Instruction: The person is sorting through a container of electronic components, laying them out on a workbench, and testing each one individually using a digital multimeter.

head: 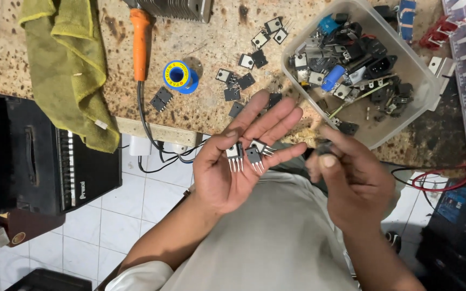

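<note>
My left hand [238, 156] is turned palm up below the bench edge, fingers spread, with three small black three-legged transistors [246, 153] lying on the palm. My right hand [351, 178] is beside it to the right, thumb and fingers pinched on a small dark component [324, 146] that is partly hidden. More loose black transistors [246, 73] are scattered on the speckled workbench [211, 32] just above my left fingertips.
A clear plastic tub [424, 73] of mixed electronic parts stands at the right. A blue solder spool [178, 75], an orange-handled soldering iron [141, 43] and a green cloth [68, 59] lie on the bench. A black amplifier [39, 161] sits at the left; red wires [459, 183] at the right.
</note>
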